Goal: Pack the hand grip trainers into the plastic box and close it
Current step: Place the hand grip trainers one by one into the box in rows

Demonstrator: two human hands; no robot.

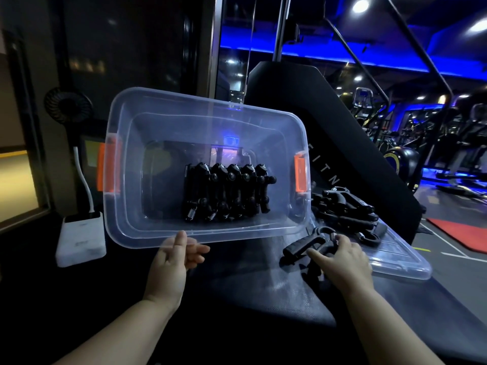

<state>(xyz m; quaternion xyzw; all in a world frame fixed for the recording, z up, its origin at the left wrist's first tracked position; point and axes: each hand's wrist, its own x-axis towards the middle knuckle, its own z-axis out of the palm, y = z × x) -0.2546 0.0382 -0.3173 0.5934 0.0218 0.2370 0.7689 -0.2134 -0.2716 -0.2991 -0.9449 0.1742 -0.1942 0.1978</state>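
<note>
A black gym machine rises behind the dark padded bench. The clear plastic box is tipped toward the camera, with a row of grip trainers standing inside. Its lid lies flat at the right under a loose pile of trainers. A white charger block sits at the left. The left hand pinches the box's near rim. The right hand curls over a single trainer beside the lid.

Trainers stand inside box; lid lies right
</note>
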